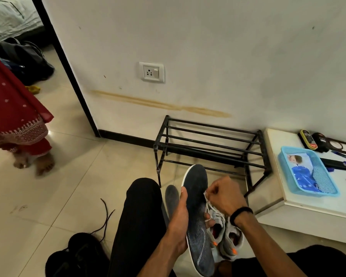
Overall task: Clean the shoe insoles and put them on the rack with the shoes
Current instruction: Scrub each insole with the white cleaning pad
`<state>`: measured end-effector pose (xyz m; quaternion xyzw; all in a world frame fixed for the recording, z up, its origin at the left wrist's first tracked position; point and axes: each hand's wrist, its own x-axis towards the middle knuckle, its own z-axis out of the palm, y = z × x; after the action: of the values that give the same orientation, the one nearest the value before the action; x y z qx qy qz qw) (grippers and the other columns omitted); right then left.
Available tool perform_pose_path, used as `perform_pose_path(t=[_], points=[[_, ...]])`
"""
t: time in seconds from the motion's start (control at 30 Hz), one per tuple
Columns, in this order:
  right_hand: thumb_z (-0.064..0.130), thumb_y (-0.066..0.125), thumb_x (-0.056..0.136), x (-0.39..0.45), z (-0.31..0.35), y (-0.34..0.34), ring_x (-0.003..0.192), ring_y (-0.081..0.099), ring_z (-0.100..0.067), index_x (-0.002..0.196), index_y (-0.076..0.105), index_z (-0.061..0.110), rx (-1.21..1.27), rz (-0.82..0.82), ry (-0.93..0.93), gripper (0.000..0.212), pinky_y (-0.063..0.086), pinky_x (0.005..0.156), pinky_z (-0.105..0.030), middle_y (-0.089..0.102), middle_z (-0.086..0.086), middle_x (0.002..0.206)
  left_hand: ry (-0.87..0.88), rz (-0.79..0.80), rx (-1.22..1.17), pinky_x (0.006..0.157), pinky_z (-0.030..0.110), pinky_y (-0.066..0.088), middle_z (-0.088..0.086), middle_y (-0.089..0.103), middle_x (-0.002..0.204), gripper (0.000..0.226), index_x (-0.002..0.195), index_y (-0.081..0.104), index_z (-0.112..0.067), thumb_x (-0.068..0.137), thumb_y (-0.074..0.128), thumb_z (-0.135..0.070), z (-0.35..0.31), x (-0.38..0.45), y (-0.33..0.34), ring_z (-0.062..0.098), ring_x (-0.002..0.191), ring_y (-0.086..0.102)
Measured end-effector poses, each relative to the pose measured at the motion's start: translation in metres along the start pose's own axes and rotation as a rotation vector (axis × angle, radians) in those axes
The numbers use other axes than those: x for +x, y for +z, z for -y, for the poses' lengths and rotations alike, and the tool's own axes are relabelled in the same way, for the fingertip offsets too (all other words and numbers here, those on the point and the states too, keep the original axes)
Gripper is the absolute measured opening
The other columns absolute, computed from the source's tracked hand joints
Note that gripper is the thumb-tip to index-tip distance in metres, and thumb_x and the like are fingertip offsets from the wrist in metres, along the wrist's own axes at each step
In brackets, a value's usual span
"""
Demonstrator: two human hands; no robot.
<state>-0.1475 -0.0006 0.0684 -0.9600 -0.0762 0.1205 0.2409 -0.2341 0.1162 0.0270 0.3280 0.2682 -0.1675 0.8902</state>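
Note:
My left hand (179,218) grips a long dark grey insole (197,222) with a white edge, holding it upright above my lap. My right hand (226,196) is curled at the insole's right edge and pinches a small white piece (206,197); I cannot tell whether it is cloth or lace. A second dark insole (172,197) lies just behind my left thumb. Two grey shoes (231,239) with orange tabs stand on the floor under my right wrist. The black metal shoe rack (208,139) stands against the wall ahead, with nothing on its bars.
Black shoes (78,254) with a loose lace lie at my lower left. A low white table (312,204) at right carries a blue basket (308,170), polish tins and pens. A person in red clothing (14,108) stands barefoot at far left by the doorway.

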Motion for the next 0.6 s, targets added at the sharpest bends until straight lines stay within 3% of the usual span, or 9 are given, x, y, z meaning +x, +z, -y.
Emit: perform_pose_path(t=[0.07,0.13,0.2,0.27,0.37,0.47,0.53,0.6], points=[[0.014,0.071,0.086,0.005,0.0,-0.005,0.066,0.066,-0.008,0.066,0.075,0.013,-0.016,-0.026,0.016,0.021,0.056,0.063,-0.02,0.072,0.002,0.071,0.0,0.006,0.016,0.076,0.042,0.06,0.019,0.065,0.092,0.075,0.105,0.08,-0.009,0.091,0.047,-0.075,0.001,-0.002,0.004,0.026,0.071,0.065],[0.013,0.07,0.087,0.012,0.004,-0.01,0.066,0.064,-0.005,0.066,0.075,0.015,0.024,-0.144,0.03,0.021,0.051,0.061,-0.015,0.072,0.003,0.072,-0.01,0.008,0.029,0.075,0.042,0.061,0.021,0.064,0.092,0.076,0.105,0.08,-0.007,0.09,0.048,-0.075,0.002,-0.001,0.006,0.027,0.072,0.066],[0.012,0.071,0.087,0.017,0.009,-0.012,0.07,0.064,-0.004,0.068,0.074,0.019,0.067,-0.176,0.025,0.021,0.054,0.067,-0.018,0.072,0.006,0.076,0.002,-0.002,0.033,0.076,0.044,0.06,0.021,0.065,0.092,0.078,0.105,0.08,-0.007,0.089,0.048,-0.077,0.003,-0.001,0.005,0.028,0.073,0.066],[0.011,0.071,0.087,0.017,0.012,-0.011,0.07,0.064,-0.004,0.067,0.073,0.02,0.054,-0.127,0.013,0.023,0.057,0.068,-0.02,0.071,0.006,0.077,-0.001,0.024,0.058,0.079,0.043,0.058,0.021,0.065,0.092,0.082,0.107,0.079,-0.008,0.087,0.046,-0.08,0.002,-0.001,0.001,0.029,0.076,0.066],[0.01,0.068,0.089,0.007,0.01,-0.015,0.067,0.065,-0.007,0.071,0.075,0.01,-0.029,-0.019,0.005,0.02,0.049,0.057,-0.011,0.072,0.0,0.076,-0.027,0.032,0.122,0.078,0.04,0.058,0.021,0.068,0.095,0.081,0.106,0.08,-0.013,0.087,0.041,-0.082,0.001,-0.005,-0.001,0.029,0.081,0.066],[0.013,0.068,0.089,-0.007,0.004,-0.016,0.069,0.066,-0.007,0.071,0.077,0.012,-0.049,0.001,-0.011,0.02,0.053,0.063,-0.015,0.073,0.001,0.077,-0.049,0.019,0.117,0.079,0.042,0.058,0.022,0.069,0.099,0.085,0.117,0.076,-0.01,0.088,0.041,-0.083,0.002,-0.003,-0.003,0.03,0.084,0.067],[0.014,0.069,0.089,-0.025,0.004,-0.005,0.065,0.065,-0.005,0.069,0.076,0.015,-0.019,0.022,-0.015,0.021,0.048,0.058,-0.011,0.071,0.004,0.073,-0.031,0.002,0.132,0.088,0.045,0.057,0.023,0.072,0.111,0.08,0.123,0.072,-0.013,0.093,0.037,-0.078,0.003,-0.003,-0.002,0.034,0.094,0.07],[0.016,0.068,0.09,-0.041,0.005,0.011,0.063,0.063,-0.004,0.071,0.076,0.018,-0.009,-0.008,-0.028,0.021,0.04,0.054,-0.007,0.071,0.005,0.071,-0.012,-0.011,0.156,0.088,0.043,0.059,0.017,0.075,0.114,0.07,0.12,0.072,-0.019,0.097,0.033,-0.071,0.002,-0.003,0.0,0.031,0.101,0.074]])
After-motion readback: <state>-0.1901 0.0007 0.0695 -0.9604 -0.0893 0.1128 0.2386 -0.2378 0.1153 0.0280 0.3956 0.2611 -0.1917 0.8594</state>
